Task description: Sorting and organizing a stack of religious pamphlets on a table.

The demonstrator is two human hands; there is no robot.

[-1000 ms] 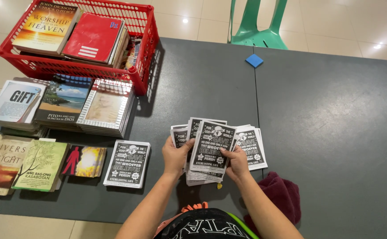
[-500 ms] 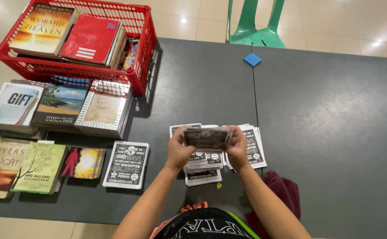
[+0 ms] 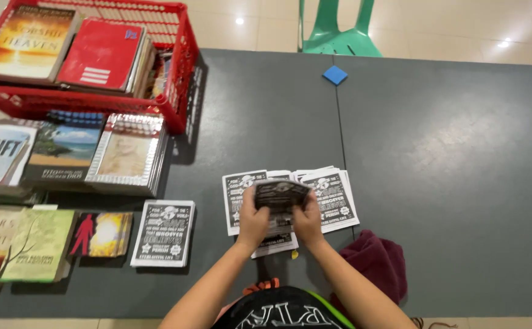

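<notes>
I count one red crate [image 3: 174, 67], one green chair [image 3: 333, 30], one blue square [image 3: 334, 75], one maroon cloth [image 3: 375, 262] (leaflets too overlapped to count).

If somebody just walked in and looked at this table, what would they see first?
Probably the left hand and right hand holding up a small stack of black-and-white paper leaflets over more loose leaflets spread on the dark grey table. Next, the bright red plastic basket of books at the far left corner, with piles of colourful paperback books in front of it.
</notes>
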